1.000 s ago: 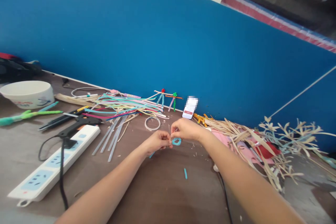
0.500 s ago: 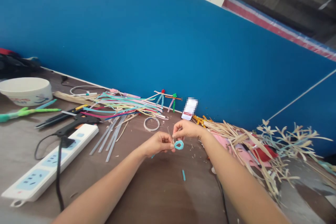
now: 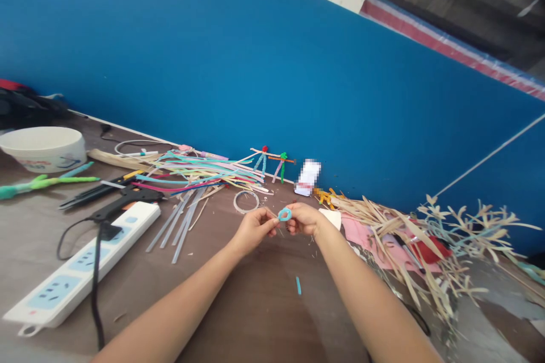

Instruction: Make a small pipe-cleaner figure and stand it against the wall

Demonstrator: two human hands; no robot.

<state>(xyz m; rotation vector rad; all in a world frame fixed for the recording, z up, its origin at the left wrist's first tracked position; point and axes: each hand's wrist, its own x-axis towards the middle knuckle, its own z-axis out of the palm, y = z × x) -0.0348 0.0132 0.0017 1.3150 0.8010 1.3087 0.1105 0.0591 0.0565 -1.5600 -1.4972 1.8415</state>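
Note:
A small light-blue ring [image 3: 281, 218], wound like a fuzzy craft stem, sits between my two hands above the table. My left hand [image 3: 257, 231] is closed in a pinch at its left side, and a thin strand shows by those fingertips. On the other side my right hand [image 3: 305, 219] is closed with fingertips against the ring; some of its fingers are hidden. Below the hands lies a short blue piece [image 3: 298, 286] on the brown table [image 3: 255, 306]. Just behind the left hand rests a pale round hoop [image 3: 235, 204].
At left are a white power strip [image 3: 85, 266], a black glue gun [image 3: 114, 203] and a white bowl [image 3: 42, 150]. Coloured stems [image 3: 204, 169] and clear glue sticks [image 3: 187, 224] lie mid-left. Dried strips [image 3: 400, 221] pile up at right. A blue partition [image 3: 238, 68] rises behind.
Both hands and the ring have moved slightly up and away. The right hand has come down beside the ring and turned, its fingertips now against it. A white piece beside the right wrist now shows.

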